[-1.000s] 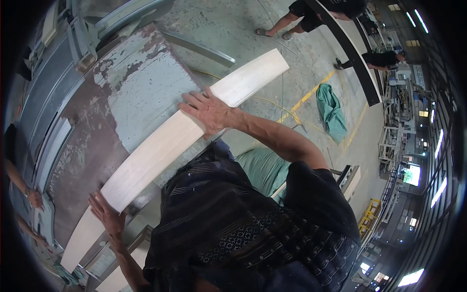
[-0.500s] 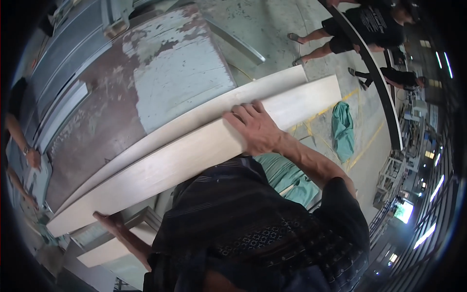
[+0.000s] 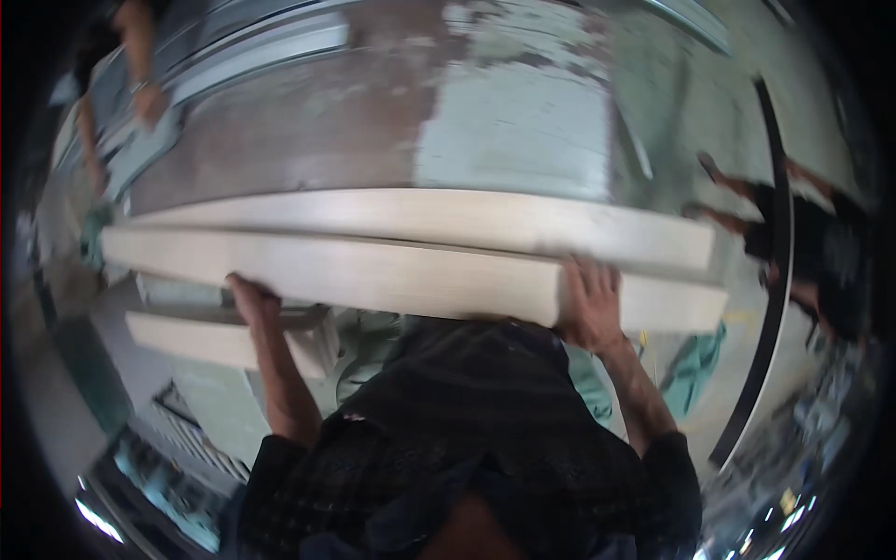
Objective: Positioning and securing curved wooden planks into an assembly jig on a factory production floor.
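A long, pale board (image 3: 401, 275) with a smooth, slightly bowed-looking face spans the view in front of my body. My left hand (image 3: 254, 301) holds its near edge toward the left end, and the fingers under the board are hidden. Toward the right end my right hand (image 3: 591, 299) grips across the board, its somewhat blurred fingers reaching over the far edge. A second pale board (image 3: 429, 209) of similar length lies just beyond the held one, along the near side of a worn table (image 3: 509, 126) with peeling paint.
Below my left hand is a shorter pale piece (image 3: 191, 338). Green cloth (image 3: 695, 371) hangs or lies at the right. A person (image 3: 803, 247) there has a long black strip (image 3: 777, 215). Another person's hand (image 3: 149, 105) is at the far left, beside grey metal profiles (image 3: 271, 56).
My view has turned, so the boards now run nearly level instead of slanting up to the right. My right hand sits closer to the board's right end. Both hands still hold the board.
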`<state>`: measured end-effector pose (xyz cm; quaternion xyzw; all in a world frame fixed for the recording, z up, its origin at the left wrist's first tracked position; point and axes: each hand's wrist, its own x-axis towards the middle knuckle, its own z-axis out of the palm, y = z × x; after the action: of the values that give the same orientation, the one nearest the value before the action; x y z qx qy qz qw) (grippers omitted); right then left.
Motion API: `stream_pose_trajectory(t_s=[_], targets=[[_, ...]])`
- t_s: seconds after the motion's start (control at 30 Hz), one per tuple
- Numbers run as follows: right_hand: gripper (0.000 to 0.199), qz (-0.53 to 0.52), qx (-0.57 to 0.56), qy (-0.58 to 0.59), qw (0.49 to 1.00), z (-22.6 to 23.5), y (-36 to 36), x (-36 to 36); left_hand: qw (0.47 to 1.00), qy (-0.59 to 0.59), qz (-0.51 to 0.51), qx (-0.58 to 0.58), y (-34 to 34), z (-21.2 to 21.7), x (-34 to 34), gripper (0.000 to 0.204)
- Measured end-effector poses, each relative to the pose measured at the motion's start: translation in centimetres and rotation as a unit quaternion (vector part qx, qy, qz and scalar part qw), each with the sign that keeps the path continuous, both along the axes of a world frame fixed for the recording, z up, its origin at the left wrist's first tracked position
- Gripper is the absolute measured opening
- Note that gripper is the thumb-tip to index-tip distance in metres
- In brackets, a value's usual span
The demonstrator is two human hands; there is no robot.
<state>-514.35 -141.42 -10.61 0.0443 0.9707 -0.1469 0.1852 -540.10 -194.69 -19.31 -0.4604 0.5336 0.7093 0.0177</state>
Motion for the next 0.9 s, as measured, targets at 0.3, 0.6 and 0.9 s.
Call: stream_pose_trajectory(t_s=[0.3, 0.6, 0.9], targets=[[0.1, 0.033, -0.008, 0.1, 0.994, -0.6, -0.1, -1.7, 0.995, 0.034, 0.098, 0.01, -0.5, 0.4, 1.3, 0.026], [0.127, 0.04, 0.009, 0.087, 0.995, -1.2, 1.6, -5.0, 0.995, 0.037, 0.065, -0.062, 1.1, -0.9, -0.3, 0.03], [0.14, 0.107, 0.084, 0.112, 0.984, -3.9, 4.9, -6.5, 0.956, 0.076, 0.051, -0.277, 2.0, -3.1, -2.8, 0.03]])
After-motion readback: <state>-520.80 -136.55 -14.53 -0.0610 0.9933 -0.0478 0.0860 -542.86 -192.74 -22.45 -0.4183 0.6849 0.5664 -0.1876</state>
